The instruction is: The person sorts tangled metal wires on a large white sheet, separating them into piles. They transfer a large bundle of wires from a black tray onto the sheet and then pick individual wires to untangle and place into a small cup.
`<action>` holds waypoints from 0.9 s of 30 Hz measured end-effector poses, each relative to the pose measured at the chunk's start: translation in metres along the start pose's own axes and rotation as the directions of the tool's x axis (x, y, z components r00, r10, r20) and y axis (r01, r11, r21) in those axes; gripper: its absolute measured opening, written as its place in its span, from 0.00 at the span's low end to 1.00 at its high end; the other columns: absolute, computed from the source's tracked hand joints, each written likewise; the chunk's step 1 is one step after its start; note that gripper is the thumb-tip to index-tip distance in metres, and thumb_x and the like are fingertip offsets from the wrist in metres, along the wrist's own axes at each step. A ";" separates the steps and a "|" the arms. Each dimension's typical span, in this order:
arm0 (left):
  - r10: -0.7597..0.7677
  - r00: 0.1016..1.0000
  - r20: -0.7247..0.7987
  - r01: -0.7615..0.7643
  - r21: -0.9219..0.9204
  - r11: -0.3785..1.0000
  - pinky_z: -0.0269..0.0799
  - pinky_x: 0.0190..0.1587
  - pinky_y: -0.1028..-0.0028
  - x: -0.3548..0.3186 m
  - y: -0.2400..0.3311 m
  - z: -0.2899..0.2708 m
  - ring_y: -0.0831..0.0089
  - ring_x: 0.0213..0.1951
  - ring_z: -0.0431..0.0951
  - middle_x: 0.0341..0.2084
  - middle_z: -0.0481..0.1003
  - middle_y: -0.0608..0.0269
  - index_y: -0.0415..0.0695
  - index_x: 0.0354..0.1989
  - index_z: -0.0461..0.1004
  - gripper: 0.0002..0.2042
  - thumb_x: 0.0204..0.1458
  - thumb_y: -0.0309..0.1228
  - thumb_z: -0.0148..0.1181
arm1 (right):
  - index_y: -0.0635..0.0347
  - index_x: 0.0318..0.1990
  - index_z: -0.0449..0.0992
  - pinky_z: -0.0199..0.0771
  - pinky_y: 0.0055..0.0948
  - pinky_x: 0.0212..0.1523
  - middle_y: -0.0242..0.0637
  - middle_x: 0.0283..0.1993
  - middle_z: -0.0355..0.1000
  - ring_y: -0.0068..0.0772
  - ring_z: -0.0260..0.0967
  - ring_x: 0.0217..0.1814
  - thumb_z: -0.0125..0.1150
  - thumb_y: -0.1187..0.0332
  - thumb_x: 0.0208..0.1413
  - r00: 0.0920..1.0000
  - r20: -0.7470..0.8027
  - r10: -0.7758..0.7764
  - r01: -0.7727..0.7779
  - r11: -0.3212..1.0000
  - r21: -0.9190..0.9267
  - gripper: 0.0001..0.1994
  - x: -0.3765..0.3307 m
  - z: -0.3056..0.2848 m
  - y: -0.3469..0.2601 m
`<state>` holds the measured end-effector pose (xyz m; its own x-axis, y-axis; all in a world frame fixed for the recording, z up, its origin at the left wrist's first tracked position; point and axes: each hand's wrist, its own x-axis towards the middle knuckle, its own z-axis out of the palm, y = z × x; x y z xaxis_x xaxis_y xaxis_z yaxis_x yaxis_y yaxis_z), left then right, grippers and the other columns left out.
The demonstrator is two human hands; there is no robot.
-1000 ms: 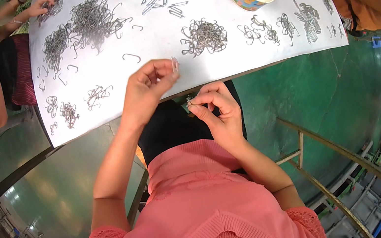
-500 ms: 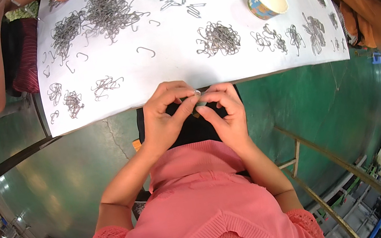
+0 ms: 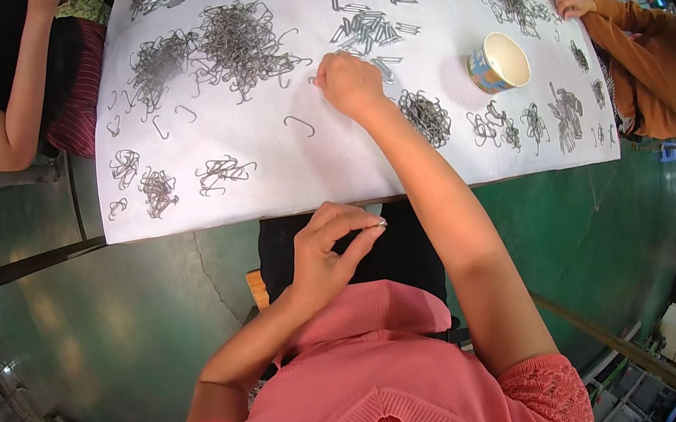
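Observation:
My left hand (image 3: 329,252) is just off the table's near edge, over my lap. Its thumb and index finger pinch a small shiny metal piece (image 3: 383,224), mostly hidden by the fingertips. Stretched out over the white-covered table (image 3: 281,189), my right hand (image 3: 352,85) has its fingers curled together. Its fingertips are at the right edge of a big heap of bent wire hooks (image 3: 234,46); what they hold, if anything, is hidden. Beyond that hand lies a pile of narrow metal clips (image 3: 366,28). A single wire hook (image 3: 300,125) lies nearer to me.
A paper cup (image 3: 486,76) stands right of a small hook pile (image 3: 426,119). Several little hook groups (image 3: 226,172) lie along the near edge. Co-workers' arms rest at the left (image 3: 27,92) and right (image 3: 574,1) sides. A metal rail (image 3: 615,339) stands behind me on the right.
My right hand has parted from my left and reached forward over the table to the hook heap. My left hand stays pinched near my lap. The view has shifted, showing more of the far table.

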<state>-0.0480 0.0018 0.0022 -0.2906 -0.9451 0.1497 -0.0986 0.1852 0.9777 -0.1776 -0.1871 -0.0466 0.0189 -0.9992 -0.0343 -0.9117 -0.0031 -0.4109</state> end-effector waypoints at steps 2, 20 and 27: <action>0.002 1.000 -0.004 -0.002 -0.007 1.000 0.69 0.39 0.75 0.001 -0.002 -0.001 0.73 0.34 0.74 0.29 0.76 0.62 0.41 0.33 0.79 0.05 0.46 0.22 0.63 | 0.56 0.32 0.77 0.71 0.42 0.40 0.41 0.38 0.74 0.43 0.73 0.40 0.60 0.62 0.51 0.996 0.054 -0.066 0.069 0.996 -0.061 0.09 -0.003 -0.002 0.003; 0.084 0.996 0.004 -0.084 -0.037 0.996 0.70 0.34 0.75 -0.001 -0.012 -0.003 0.72 0.32 0.73 0.29 0.77 0.66 0.43 0.34 0.79 0.07 0.45 0.23 0.65 | 0.48 0.45 0.77 0.71 0.37 0.45 0.36 0.46 0.69 0.40 0.70 0.44 0.54 0.72 0.54 0.968 -0.085 -0.234 0.238 0.971 0.032 0.12 0.054 -0.016 -0.014; 0.076 0.997 0.000 -0.076 -0.081 0.994 0.69 0.34 0.74 -0.007 -0.017 -0.002 0.72 0.32 0.73 0.29 0.76 0.65 0.44 0.33 0.79 0.06 0.45 0.24 0.65 | 0.45 0.46 0.78 0.68 0.37 0.50 0.34 0.52 0.67 0.34 0.65 0.53 0.52 0.76 0.51 0.878 0.021 -0.479 0.471 0.853 -0.225 0.17 0.055 -0.003 -0.007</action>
<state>-0.0428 0.0046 -0.0156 -0.2972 -0.9282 0.2237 0.0009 0.2340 0.9722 -0.1712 -0.2421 -0.0426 0.4620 -0.8746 0.1474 -0.8611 -0.4821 -0.1616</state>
